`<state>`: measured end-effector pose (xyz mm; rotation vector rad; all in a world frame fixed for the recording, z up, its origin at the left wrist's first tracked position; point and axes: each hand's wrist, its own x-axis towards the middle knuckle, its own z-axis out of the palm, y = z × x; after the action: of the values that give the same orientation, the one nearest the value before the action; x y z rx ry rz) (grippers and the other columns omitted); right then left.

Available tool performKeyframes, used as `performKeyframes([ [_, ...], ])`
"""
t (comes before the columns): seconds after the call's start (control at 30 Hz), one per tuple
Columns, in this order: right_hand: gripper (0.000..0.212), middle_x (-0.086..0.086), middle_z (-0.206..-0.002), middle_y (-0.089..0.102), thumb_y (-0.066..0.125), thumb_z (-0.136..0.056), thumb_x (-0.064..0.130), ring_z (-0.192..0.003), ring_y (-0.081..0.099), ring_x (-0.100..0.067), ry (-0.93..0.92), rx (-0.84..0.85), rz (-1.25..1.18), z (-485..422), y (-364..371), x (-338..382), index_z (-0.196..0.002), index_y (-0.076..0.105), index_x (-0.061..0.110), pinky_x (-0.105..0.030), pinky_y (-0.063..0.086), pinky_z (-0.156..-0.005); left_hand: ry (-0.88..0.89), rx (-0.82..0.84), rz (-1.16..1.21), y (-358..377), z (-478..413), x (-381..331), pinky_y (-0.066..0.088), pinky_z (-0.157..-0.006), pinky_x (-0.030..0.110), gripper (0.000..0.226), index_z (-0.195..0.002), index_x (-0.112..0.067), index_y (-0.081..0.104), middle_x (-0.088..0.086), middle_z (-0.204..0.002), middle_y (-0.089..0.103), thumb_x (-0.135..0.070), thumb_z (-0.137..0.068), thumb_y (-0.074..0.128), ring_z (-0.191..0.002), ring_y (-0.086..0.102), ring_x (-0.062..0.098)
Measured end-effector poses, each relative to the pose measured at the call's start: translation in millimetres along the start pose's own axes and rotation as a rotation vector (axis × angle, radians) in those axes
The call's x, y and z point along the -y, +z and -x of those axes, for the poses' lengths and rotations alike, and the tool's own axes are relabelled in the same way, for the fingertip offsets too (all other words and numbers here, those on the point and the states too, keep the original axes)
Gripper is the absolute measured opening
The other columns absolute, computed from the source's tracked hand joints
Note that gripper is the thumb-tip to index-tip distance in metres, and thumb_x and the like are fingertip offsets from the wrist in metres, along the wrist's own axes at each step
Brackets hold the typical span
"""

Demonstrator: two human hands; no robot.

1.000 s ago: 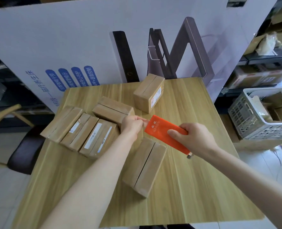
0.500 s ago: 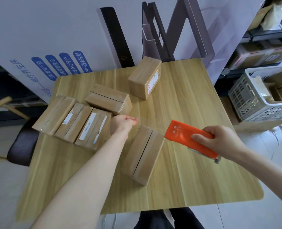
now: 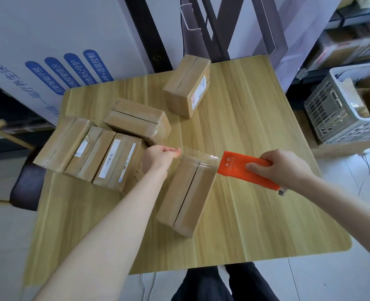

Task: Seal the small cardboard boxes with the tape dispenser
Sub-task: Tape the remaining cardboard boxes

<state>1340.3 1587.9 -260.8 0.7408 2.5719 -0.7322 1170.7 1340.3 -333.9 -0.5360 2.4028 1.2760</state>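
Left hand (image 3: 158, 156) pinching faint tape (image 3: 201, 157), right hand (image 3: 282, 168) half-hiding dispenser (image 3: 234, 167)

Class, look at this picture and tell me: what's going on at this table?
A person is taping cardboard boxes. The right hand grips an orange tape dispenser, and the left hand pinches the end of the clear tape, which stretches between them over the far end of the nearest box. Other boxes lie on the wooden table to its left and farther back.
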Motion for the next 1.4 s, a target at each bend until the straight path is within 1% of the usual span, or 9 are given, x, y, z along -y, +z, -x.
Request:
performKeyframes([
  [0.13, 0.039, 0.005, -0.059, 0.065, 0.054, -0.083, 0.067, -0.031, 0.058, -0.009, 0.015, 0.003, 0.050, -5.0, 7.5, -1.4, -0.074, 0.060, 0.029, -0.021, 0.042, -0.044, -0.014, 0.016, -0.007, 7.8, -3.7, 9.5, 0.041, -0.070, 0.028, 0.019, -0.066, -0.025, 0.070, -0.012, -0.080, 0.069, -0.035, -0.064, 0.085, -0.079, 0.059, 0.010],
  [0.37, 0.039, 0.005, -0.062, 0.067, 0.054, -0.084, 0.066, -0.032, 0.060, -0.011, 0.047, 0.015, 0.001, -7.6, 18.5, -3.8, -0.075, 0.060, 0.029, -0.021, 0.043, -0.043, -0.002, 0.017, -0.064, 20.7, -5.5, 27.1, 0.054, -0.084, 0.035, 0.018, -0.072, -0.030, 0.067, -0.011, -0.079, 0.069, -0.046, -0.074, 0.075, -0.079, 0.064, 0.014],
  [0.43, 0.039, 0.004, -0.061, 0.067, 0.054, -0.084, 0.066, -0.031, 0.059, -0.011, 0.059, 0.002, -0.004, -6.4, 21.2, -5.2, -0.074, 0.061, 0.029, -0.022, 0.044, -0.044, 0.026, 0.038, -0.231, 22.9, -2.8, 24.9, 0.049, -0.087, 0.030, 0.032, -0.099, -0.029, 0.069, -0.007, -0.106, 0.070, -0.055, -0.080, 0.064, -0.095, 0.064, 0.020],
  [0.53, 0.039, 0.003, -0.060, 0.066, 0.054, -0.085, 0.064, -0.031, 0.059, -0.012, 0.074, -0.012, -0.026, -2.7, 25.8, -4.7, -0.074, 0.062, 0.027, -0.025, 0.048, -0.047, 0.038, -0.052, -0.359, 16.7, -2.6, 27.6, 0.044, -0.093, 0.036, 0.063, -0.141, -0.019, 0.043, -0.001, -0.138, 0.053, -0.055, -0.089, 0.053, -0.122, 0.053, 0.026],
  [0.63, 0.038, 0.002, -0.062, 0.067, 0.053, -0.085, 0.063, -0.033, 0.060, -0.012, 0.078, -0.025, -0.028, 1.8, 31.8, -0.2, -0.075, 0.064, 0.027, -0.029, 0.054, -0.050, 0.251, -0.195, -0.345, 18.8, 11.3, 31.3, 0.040, -0.076, 0.030, 0.041, -0.128, -0.021, 0.056, -0.002, -0.122, 0.064, -0.042, -0.099, 0.037, -0.108, 0.059, 0.023],
  [0.73, 0.038, 0.002, -0.064, 0.067, 0.053, -0.086, 0.061, -0.039, 0.062, -0.014, 0.077, -0.031, -0.018, 5.6, 38.3, 6.0, -0.076, 0.064, 0.026, -0.034, 0.058, -0.056, 0.331, -0.120, -0.451, 39.4, 28.1, 27.7, 0.039, -0.071, 0.030, 0.045, -0.116, -0.021, 0.062, 0.001, -0.109, 0.068, -0.044, -0.101, 0.026, -0.098, 0.061, 0.027],
  [0.87, 0.040, 0.001, -0.063, 0.065, 0.053, -0.086, 0.059, -0.043, 0.062, -0.014, 0.058, -0.039, -0.015, 6.6, 45.1, 1.7, -0.074, 0.063, 0.022, -0.031, 0.053, -0.053, 0.353, -0.181, -0.631, 49.0, 29.0, 28.8, 0.036, -0.061, 0.031, 0.053, -0.099, -0.018, 0.062, 0.004, -0.092, 0.068, -0.045, -0.102, 0.017, -0.083, 0.062, 0.029],
  [1.13, 0.036, 0.002, -0.052, 0.063, 0.059, -0.083, 0.056, -0.032, 0.059, -0.013, -0.061, -0.018, -0.212, 4.9, 44.0, -29.6, -0.066, 0.059, 0.025, -0.030, 0.050, -0.043, 0.410, -0.189, -0.687, 51.5, 23.4, 33.9, 0.034, -0.061, 0.031, 0.054, -0.094, -0.017, 0.061, 0.005, -0.090, 0.068, -0.045, -0.102, 0.014, -0.082, 0.061, 0.029],
  [1.4, 0.036, 0.001, -0.051, 0.062, 0.062, -0.084, 0.051, -0.037, 0.058, -0.008, -0.109, -0.030, -0.165, 2.4, 41.1, -46.3, -0.063, 0.057, 0.023, -0.036, 0.054, -0.047, 0.428, -0.195, -0.722, 52.0, 24.1, 33.8, 0.033, -0.060, 0.031, 0.053, -0.091, -0.019, 0.059, 0.005, -0.088, 0.068, -0.046, -0.101, 0.016, -0.079, 0.060, 0.030],
])
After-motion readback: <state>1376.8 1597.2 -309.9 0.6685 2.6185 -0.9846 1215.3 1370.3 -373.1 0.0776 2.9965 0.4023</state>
